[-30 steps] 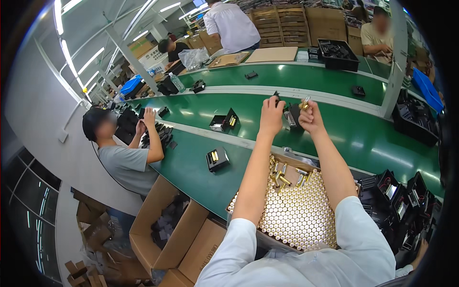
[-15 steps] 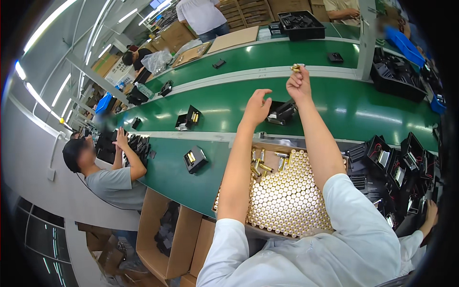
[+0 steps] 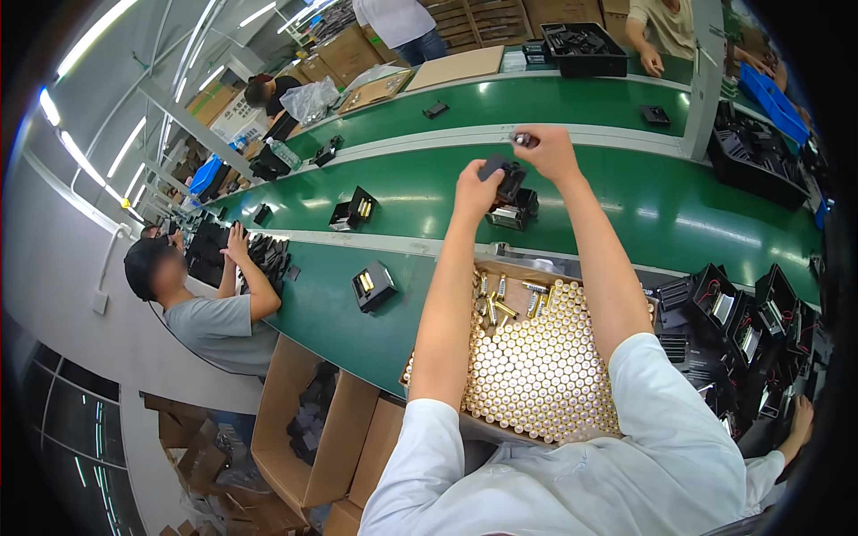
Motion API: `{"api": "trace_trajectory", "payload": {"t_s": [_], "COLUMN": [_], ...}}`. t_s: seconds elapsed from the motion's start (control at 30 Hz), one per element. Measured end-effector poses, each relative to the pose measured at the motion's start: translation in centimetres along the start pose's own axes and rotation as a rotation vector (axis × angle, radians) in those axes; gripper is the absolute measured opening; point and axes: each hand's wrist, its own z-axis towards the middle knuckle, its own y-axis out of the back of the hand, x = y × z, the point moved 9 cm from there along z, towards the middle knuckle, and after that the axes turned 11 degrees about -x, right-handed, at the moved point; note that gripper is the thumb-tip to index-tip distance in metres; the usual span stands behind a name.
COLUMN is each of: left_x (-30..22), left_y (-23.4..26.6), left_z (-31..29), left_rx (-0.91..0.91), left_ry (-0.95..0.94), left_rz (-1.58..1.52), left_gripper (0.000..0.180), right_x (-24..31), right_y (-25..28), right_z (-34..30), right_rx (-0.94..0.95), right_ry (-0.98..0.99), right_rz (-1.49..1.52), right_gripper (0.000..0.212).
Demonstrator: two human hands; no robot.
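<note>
My left hand (image 3: 476,189) grips a small black plastic case (image 3: 506,181), raised over the green conveyor belt. Just above and right of it, my right hand (image 3: 552,154) pinches batteries (image 3: 525,140); their exact number is hard to make out. Under the held case, another black case (image 3: 516,211) stands on the belt. Below my forearms sits a cardboard box (image 3: 487,265) packed with upright batteries (image 3: 541,357). Several loose batteries (image 3: 502,309) lie on their sides at its far left corner.
Two black cases with batteries lie left, one on the belt (image 3: 354,210), one on the green table (image 3: 374,286). Open cases with red wires (image 3: 715,299) are heaped right. A black bin (image 3: 760,161) stands far right. A co-worker (image 3: 214,313) sits left; another person's hand (image 3: 802,415) shows lower right.
My left hand, free before, has taken up a black case from the belt. My right hand has come left and slightly down with the batteries, close to that case.
</note>
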Motion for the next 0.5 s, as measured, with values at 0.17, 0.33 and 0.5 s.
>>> {"api": "trace_trajectory", "payload": {"t_s": [0.17,0.33,0.5], "left_x": [1.6,1.7,2.0], "left_y": [0.3,-0.4,0.3], "left_z": [-0.2,-0.5,-0.1], "left_rx": [0.010,0.053,0.030], "left_ry": [0.240,0.300,0.267], "left_rz": [-0.680,-0.747,-0.780], "left_gripper": [0.045,0.048,0.045], "right_x": [1.7,0.4,1.8], "right_y": [-5.4,-6.7,-7.3], "right_z": [-2.5,-3.7,-3.9], "right_rx": [0.475,0.575,0.641], "right_ry": [0.187,0.229,0.214], "right_rz": [-0.349,-0.429,-0.401], "right_gripper": [0.022,0.025,0.025]}}
